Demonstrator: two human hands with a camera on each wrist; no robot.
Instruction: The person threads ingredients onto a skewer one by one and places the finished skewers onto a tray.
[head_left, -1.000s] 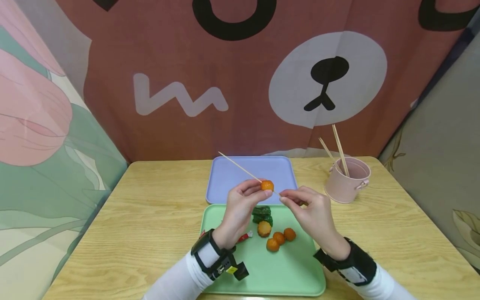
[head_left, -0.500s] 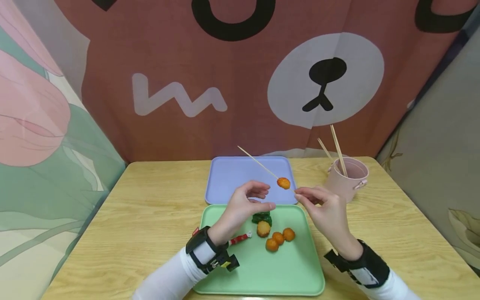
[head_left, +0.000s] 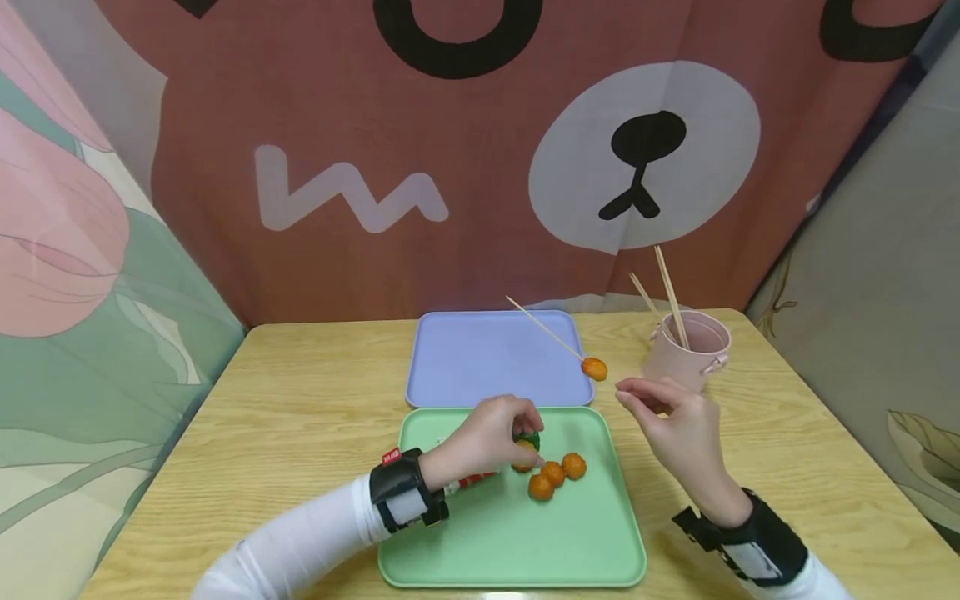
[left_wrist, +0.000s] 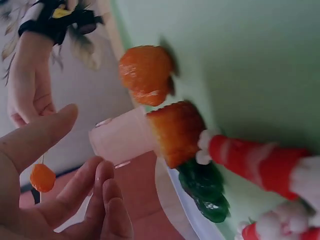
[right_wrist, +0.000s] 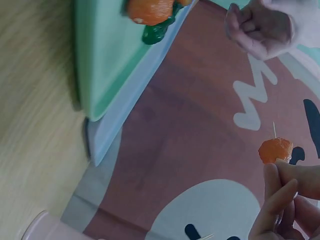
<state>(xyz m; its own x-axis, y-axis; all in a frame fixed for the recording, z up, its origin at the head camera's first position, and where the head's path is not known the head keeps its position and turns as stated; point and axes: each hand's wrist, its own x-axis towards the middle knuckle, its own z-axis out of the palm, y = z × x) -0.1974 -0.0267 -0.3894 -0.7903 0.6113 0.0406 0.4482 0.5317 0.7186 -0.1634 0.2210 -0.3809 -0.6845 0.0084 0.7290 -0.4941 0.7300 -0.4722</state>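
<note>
My right hand [head_left: 682,425] pinches the lower end of a thin wooden skewer [head_left: 543,327], which slants up and to the left beyond the tray's right edge. One glossy orange ball [head_left: 594,369] is threaded on it, just past the fingertips. Over the green tray [head_left: 555,550] is my left hand [head_left: 483,437], its thumb and fingers spread apart with nothing between them. Under that hand lie a golden-brown ridged piece [left_wrist: 177,132] and a dark green leafy-looking piece [left_wrist: 202,192]. Several loose orange balls [head_left: 541,487] sit beside it, and red-and-white sticks [left_wrist: 255,162] are partly hidden by it in the head view.
Behind the green tray lies a lavender-blue tray [head_left: 487,358]. A pink bucket [head_left: 686,358] holding several wooden skewers [head_left: 672,296] stands at the back right. The wooden table [head_left: 300,383] ends at a brown cloth backdrop [head_left: 337,267] with a bear face.
My left hand has let go of the orange ball on the skewer and moved down over the food on the green tray. The right hand has carried the skewer to the right.
</note>
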